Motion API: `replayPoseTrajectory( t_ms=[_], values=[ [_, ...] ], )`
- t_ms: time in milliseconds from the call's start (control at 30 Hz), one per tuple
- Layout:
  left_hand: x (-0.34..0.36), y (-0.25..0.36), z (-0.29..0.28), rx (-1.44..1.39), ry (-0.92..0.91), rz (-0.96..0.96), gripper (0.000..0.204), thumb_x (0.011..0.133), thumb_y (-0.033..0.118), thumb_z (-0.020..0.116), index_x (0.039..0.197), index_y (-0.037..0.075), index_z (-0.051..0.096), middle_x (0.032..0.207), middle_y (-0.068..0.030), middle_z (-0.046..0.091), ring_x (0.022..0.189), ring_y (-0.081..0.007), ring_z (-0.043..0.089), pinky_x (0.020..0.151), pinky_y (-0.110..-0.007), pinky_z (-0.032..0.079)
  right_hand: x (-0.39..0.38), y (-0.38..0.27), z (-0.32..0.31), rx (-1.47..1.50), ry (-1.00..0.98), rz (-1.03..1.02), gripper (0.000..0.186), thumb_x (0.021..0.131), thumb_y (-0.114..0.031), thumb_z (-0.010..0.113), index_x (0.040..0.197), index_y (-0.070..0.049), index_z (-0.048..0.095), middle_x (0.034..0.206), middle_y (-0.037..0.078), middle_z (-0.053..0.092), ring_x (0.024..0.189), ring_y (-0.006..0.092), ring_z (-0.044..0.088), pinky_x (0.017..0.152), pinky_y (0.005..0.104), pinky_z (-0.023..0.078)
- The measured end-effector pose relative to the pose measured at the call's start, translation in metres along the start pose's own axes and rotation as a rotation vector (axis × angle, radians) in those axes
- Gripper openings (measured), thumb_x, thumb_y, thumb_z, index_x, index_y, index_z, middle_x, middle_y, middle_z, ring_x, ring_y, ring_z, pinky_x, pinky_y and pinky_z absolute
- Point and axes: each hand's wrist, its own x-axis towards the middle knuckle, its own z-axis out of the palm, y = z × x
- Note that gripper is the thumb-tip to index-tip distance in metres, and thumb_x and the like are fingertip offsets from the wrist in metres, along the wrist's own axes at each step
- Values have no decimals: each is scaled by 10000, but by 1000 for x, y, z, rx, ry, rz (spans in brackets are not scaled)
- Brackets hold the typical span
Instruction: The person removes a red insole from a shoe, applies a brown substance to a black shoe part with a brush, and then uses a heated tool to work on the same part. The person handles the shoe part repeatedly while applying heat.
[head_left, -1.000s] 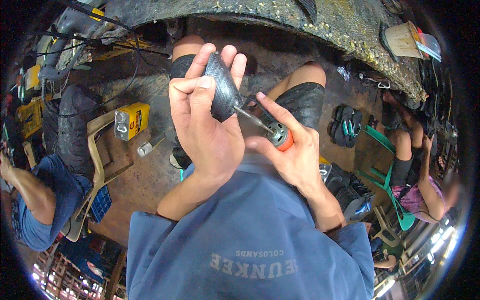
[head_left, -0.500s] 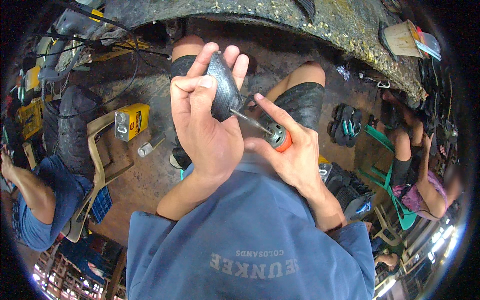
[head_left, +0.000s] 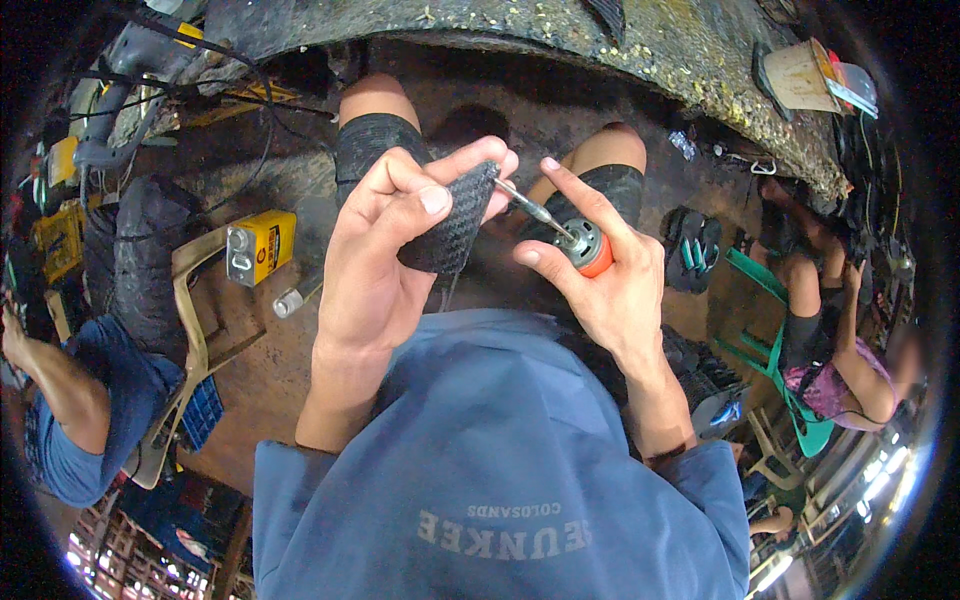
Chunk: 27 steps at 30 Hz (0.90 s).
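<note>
Head view: the left hand [head_left: 372, 250] grips a black piece [head_left: 455, 225], thumb on its ribbed face and fingers behind. The right hand [head_left: 612, 268] is wrapped around an orange-and-silver tool [head_left: 580, 240], index finger stretched out straight and thumb apart from it. The tool's thin shaft [head_left: 540, 212] meets the piece at its upper right corner, by the left fingertips; how hard it presses, and whether it spins, I cannot tell.

The piece is held in the air over the lap, short of the tabletop's near edge. It looks light, and probably rubbery: firm but able to flex, hard to break. The ribbing should give the thumb good purchase. The best hold is likely broad, across the middle, with fingertips well back from the corner at the shaft. The tool looks heavier, so its thick body is the place to grasp, never the shaft.

Farther out, a yellow can [head_left: 262, 248] and a jar [head_left: 288, 302] are on the floor [head_left: 235, 420] to the left, slippers [head_left: 693, 250] to the right. Ahead runs the tabletop [head_left: 500, 20], crusted along its near edge, with a tub [head_left: 800, 78] by its right corner.
</note>
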Motion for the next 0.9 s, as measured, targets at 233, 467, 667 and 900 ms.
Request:
replayPoseTrajectory(
  t_ms=[233,467,667,900],
  values=[
    [-3,1,0,-26,-12,-33,94,1050,45,593,962,19,574,1415,-364,624,1351,-414,636,1179,-569,521,4,-3,-5,14,-23,30,751,787,-432,955,1461,-228,696,1054,118,802,918,266,795,842,399,608],
    [-4,-2,-1,-56,-10,-57,96,1054,41,595,961,25,582,1415,-361,624,1349,-409,637,1184,-556,521,5,1,-4,10,-2,-5,760,782,-487,949,1462,-260,695,940,111,793,851,287,796,789,413,615],
    [-5,-5,-3,-88,-11,-76,87,1052,23,579,967,33,590,1417,-359,623,1356,-406,633,1189,-545,518,4,4,-3,25,-5,5,750,784,-482,949,1455,-259,700,948,119,796,863,292,800,792,415,616],
    [-5,-5,-2,-74,0,-83,88,1049,13,561,967,35,586,1416,-361,621,1359,-410,630,1189,-559,514,1,5,0,14,-14,-10,738,779,-490,948,1439,-264,708,954,140,808,873,308,805,801,418,621]
  ],
)
